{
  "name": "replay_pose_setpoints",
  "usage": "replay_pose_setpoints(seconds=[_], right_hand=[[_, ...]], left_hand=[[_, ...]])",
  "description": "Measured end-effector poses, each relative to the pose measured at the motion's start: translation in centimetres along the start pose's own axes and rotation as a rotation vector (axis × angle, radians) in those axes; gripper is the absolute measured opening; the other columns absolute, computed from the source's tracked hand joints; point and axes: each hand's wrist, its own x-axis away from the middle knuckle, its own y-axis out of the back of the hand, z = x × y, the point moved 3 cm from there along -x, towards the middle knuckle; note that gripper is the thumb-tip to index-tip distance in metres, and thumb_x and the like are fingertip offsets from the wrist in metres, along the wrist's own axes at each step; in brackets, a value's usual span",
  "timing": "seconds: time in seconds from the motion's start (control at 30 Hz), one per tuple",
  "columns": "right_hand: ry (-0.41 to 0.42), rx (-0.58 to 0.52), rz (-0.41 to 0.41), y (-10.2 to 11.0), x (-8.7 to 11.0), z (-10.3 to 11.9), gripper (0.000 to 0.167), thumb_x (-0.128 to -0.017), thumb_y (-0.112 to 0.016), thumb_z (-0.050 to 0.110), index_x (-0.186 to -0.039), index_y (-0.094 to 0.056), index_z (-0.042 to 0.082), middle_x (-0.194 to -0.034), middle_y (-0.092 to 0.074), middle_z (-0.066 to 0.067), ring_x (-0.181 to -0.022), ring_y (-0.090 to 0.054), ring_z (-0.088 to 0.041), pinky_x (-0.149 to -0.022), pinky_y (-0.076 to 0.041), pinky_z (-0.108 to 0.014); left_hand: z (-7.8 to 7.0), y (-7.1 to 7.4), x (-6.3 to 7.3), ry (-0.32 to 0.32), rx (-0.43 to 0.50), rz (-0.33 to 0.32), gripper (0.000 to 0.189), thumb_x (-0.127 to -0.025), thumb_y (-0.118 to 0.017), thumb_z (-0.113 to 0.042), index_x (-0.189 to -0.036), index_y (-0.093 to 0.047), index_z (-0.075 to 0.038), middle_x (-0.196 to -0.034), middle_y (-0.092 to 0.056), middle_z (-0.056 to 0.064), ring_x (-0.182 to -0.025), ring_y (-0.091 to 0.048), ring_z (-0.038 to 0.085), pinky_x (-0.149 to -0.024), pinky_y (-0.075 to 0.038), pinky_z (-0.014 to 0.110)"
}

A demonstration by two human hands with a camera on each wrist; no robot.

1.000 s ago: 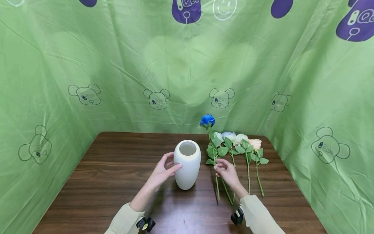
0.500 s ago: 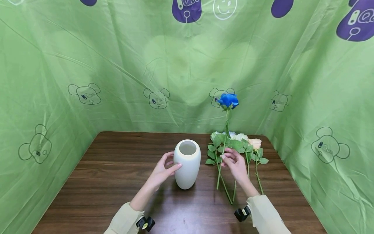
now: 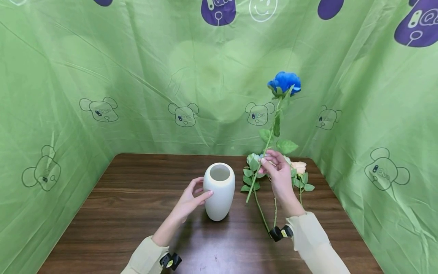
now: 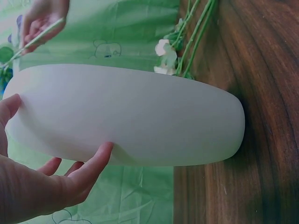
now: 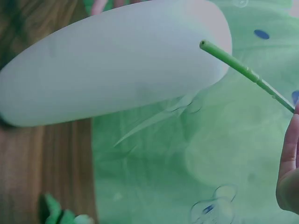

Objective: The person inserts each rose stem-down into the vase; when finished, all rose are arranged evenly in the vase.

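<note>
A white vase [image 3: 219, 198] stands upright on the table, its round mouth facing up. My left hand [image 3: 190, 198] grips its left side near the top, thumb in front and the other fingers partly hidden behind. To the right of the vase, my right hand [image 3: 280, 175] pinches the stem of a blue rose [image 3: 284, 83] between thumb and fingers. The bloom is raised and leans right, while the bare stem end [image 5: 219, 53] points down and left towards the vase. In the left wrist view, the vase [image 4: 126, 116] fills the middle.
Several pale roses lie on the wooden table [image 3: 137, 213] behind and below my right hand, among them a peach rose [image 3: 299, 167] and a whitish one [image 3: 253, 159]. A green printed curtain [image 3: 143, 76] encloses the table at the back and sides.
My right hand has lifted the blue rose up off the other flowers, moving it up and slightly right and tilting it rightward. The left hand and the vase have stayed in place.
</note>
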Motion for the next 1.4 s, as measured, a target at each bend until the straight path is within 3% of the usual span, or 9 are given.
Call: replay_pose_setpoints(seconds=[0.27,0.43,0.57,0.73,0.87,1.03,1.17,1.4], right_hand=[[0.022,-0.162,-0.016,-2.6,-2.2,2.2,0.024,-0.082,-0.053,-0.010,-0.104,-0.049,-0.004,-0.080,-0.061,-0.008,-0.054,-0.055,-0.015,-0.052,-0.048,-0.022],[0.061,-0.156,-0.060,-4.1,-3.0,2.4,0.027,-0.082,-0.053,-0.010,-0.107,-0.044,-0.009,-0.079,-0.061,-0.008,-0.054,-0.055,-0.015,-0.053,-0.049,-0.023],[0.098,-0.044,-0.049,-5.2,-3.3,1.6,0.025,-0.082,-0.054,-0.009,-0.105,-0.048,-0.004,-0.080,-0.060,-0.008,-0.054,-0.057,-0.015,-0.054,-0.050,-0.026],[0.125,0.133,0.042,-6.4,-3.1,0.2,0.024,-0.082,-0.058,-0.002,-0.105,-0.050,-0.001,-0.084,-0.058,-0.016,-0.055,-0.059,-0.017,-0.053,-0.050,-0.028],[0.139,0.283,0.145,-7.6,-1.9,0.1,0.024,-0.082,-0.057,-0.006,-0.104,-0.050,-0.007,-0.083,-0.057,-0.025,-0.055,-0.058,-0.023,-0.048,-0.048,-0.029],[0.167,0.497,0.214,-8.4,0.1,0.1,0.021,-0.080,-0.059,-0.007,-0.101,-0.055,-0.007,-0.083,-0.060,-0.019,-0.064,-0.053,-0.020,-0.054,-0.041,-0.024],[0.189,0.564,0.247,-8.4,1.3,-0.6,0.017,-0.078,-0.060,-0.008,-0.095,-0.059,-0.006,-0.090,-0.062,-0.015,-0.064,-0.049,-0.020,-0.054,-0.038,-0.025],[0.218,0.689,0.245,-8.4,2.4,-0.9,0.015,-0.076,-0.063,-0.006,-0.090,-0.061,-0.002,-0.080,-0.061,-0.012,-0.062,-0.047,-0.022,-0.054,-0.040,-0.035]], left_hand=[[-0.1,0.0,0.1,-0.009,0.004,0.002,0.057,-0.077,-0.069,-0.019,-0.125,-0.040,-0.010,-0.122,-0.045,0.016,-0.112,-0.042,0.030,-0.077,-0.045,0.046],[-0.2,0.0,0.1,-0.004,0.000,-0.001,0.058,-0.077,-0.069,-0.019,-0.126,-0.040,-0.010,-0.122,-0.044,0.016,-0.113,-0.041,0.031,-0.077,-0.046,0.045],[-0.2,0.0,0.0,-0.004,-0.008,-0.005,0.058,-0.077,-0.069,-0.020,-0.126,-0.040,-0.009,-0.122,-0.044,0.016,-0.113,-0.041,0.032,-0.077,-0.046,0.045],[-0.2,0.0,0.1,-0.005,-0.005,0.001,0.058,-0.077,-0.069,-0.020,-0.126,-0.040,-0.009,-0.122,-0.044,0.017,-0.112,-0.042,0.031,-0.077,-0.045,0.046],[-0.2,0.0,0.1,0.002,-0.001,0.001,0.058,-0.077,-0.069,-0.020,-0.126,-0.040,-0.010,-0.121,-0.045,0.016,-0.112,-0.042,0.030,-0.078,-0.045,0.047],[-0.2,0.0,0.1,0.000,0.002,0.002,0.059,-0.077,-0.069,-0.020,-0.126,-0.039,-0.009,-0.122,-0.044,0.015,-0.112,-0.042,0.030,-0.078,-0.045,0.045],[-0.3,0.0,0.1,-0.001,-0.001,0.010,0.060,-0.077,-0.069,-0.021,-0.127,-0.038,-0.008,-0.123,-0.043,0.015,-0.113,-0.040,0.031,-0.078,-0.046,0.043],[-0.2,0.0,0.0,-0.001,0.008,0.016,0.056,-0.079,-0.067,-0.018,-0.126,-0.039,-0.008,-0.122,-0.045,0.015,-0.113,-0.041,0.031,-0.078,-0.046,0.044]])
